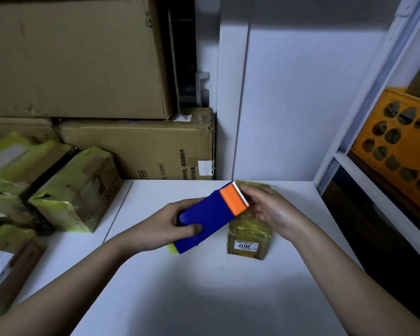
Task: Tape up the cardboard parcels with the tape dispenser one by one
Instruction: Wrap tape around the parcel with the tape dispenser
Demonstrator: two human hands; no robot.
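Scene dim overall, cool bluish cast. Brightest zone: white surface (pixel 204 299) toward its far edge; near part darker, with a broad soft shadow lying between the two forearms. Wall behind the surface evenly grey, no glare. Right hand (pixel 269 209) slightly motion-blurred; left hand (pixel 172 226) sharper. Wide-angle bowing is evident: shelf frame (pixel 374 93) right of the surface leans strongly. Boxes left of the surface soft, smeared.

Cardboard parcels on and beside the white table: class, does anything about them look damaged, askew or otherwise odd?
Yes. The taped parcels heaped at the left lie tilted at different angles, their yellow tape wrinkled and torn. The large box behind them has a crumpled right edge. The small parcel under the right hand sits square.
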